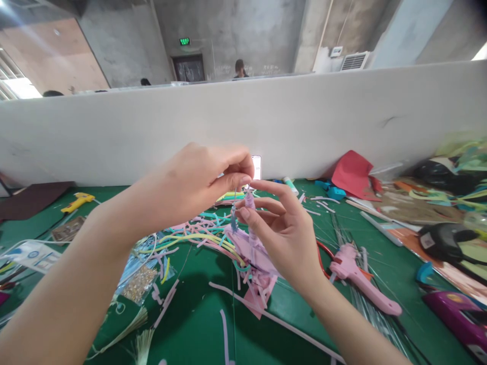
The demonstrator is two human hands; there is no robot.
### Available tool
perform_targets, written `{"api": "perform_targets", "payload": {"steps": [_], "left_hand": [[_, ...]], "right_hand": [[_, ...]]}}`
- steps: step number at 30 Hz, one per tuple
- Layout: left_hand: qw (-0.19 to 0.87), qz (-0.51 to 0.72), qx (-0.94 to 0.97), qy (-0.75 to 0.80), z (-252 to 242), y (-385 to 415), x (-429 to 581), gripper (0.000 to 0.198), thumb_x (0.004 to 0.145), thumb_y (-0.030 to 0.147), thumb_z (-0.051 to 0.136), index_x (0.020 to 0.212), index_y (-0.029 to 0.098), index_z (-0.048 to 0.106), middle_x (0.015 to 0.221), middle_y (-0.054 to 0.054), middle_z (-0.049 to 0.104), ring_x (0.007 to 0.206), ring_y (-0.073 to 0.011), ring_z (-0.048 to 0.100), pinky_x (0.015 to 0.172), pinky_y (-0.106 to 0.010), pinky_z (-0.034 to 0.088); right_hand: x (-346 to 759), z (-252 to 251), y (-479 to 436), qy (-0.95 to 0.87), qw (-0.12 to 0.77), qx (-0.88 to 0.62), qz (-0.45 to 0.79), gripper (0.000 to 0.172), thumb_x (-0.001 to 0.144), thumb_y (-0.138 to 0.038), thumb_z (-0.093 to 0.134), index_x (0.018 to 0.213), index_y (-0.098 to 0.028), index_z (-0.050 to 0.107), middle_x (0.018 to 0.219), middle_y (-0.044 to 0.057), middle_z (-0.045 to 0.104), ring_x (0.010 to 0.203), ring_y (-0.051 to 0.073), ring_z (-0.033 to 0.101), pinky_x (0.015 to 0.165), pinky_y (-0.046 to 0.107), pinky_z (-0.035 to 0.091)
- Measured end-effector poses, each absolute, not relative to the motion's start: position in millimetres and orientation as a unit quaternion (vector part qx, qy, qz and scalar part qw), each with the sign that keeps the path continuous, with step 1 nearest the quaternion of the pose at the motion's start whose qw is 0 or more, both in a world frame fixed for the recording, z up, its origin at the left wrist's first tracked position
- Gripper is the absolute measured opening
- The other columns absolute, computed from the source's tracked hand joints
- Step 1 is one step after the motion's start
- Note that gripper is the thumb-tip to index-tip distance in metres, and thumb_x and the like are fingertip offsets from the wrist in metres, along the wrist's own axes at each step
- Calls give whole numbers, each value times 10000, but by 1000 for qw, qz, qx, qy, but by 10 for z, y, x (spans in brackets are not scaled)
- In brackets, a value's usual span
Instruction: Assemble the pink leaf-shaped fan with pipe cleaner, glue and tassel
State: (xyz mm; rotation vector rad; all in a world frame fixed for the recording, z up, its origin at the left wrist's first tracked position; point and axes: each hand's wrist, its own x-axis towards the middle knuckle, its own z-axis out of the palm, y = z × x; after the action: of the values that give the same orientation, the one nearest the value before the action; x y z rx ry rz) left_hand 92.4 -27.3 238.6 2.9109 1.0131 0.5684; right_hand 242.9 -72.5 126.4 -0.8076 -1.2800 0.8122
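The left hand (198, 185) is pinching thumb and forefinger shut on a fine thread (235, 197). The right hand (283, 230), just beside it at 4 o'clock, is clamping a thin pink stick (250, 203) between its fingertips. Both are hovering above the middle of the green surface (198, 314).

A small blue tassel (233, 222) is dangling from the thread at 8 o'clock of the pinch. The joining seems partway along: the tassel is already hanging, but whether it is tied to the stick is too small to tell.

The stick is standing nearly upright, its long axis running from 12 to 6, top end pointing to 12. Loose foam strips (198, 238) are lying below, and a pink glue gun (357, 276) is resting at 4 o'clock.
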Motion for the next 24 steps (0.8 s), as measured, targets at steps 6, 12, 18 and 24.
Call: {"api": "perform_targets", "payload": {"steps": [6, 12, 18, 24], "left_hand": [[16, 186, 927, 326, 2386, -281, 935, 200, 903, 311, 436, 870, 240, 620, 770, 7, 659, 633, -134, 590, 584, -252, 388], [19, 185, 927, 326, 2390, -285, 944, 195, 902, 307, 435, 863, 231, 611, 767, -1, 660, 625, -134, 581, 567, -249, 390], [18, 184, 929, 321, 2391, -289, 954, 192, 909, 303, 440, 854, 229, 608, 752, 8, 651, 625, -135, 577, 574, -252, 383], [15, 188, 928, 321, 2390, -289, 954, 183, 906, 303, 447, 847, 237, 608, 740, 20, 643, 616, -130, 578, 574, -252, 386]], "right_hand": [[2435, 1270, -742, -555, 645, -373, 370, 288, 836, -236, 660, 1109, -262, 573, 887, -8, 697, 799, 148, 694, 728, 305, 575], [2417, 1264, -745, -550, 651, -367, 373, 230, 833, -225, 656, 1051, -227, 584, 884, 10, 698, 817, 149, 686, 743, 304, 566], [2416, 1269, -729, -547, 651, -367, 376, 169, 829, -232, 654, 994, -207, 629, 947, 33, 710, 867, 150, 679, 808, 308, 563], [2415, 1273, -737, -545, 648, -372, 379, 152, 823, -237, 662, 967, -193, 640, 904, 32, 714, 832, 150, 680, 783, 307, 568]]}}
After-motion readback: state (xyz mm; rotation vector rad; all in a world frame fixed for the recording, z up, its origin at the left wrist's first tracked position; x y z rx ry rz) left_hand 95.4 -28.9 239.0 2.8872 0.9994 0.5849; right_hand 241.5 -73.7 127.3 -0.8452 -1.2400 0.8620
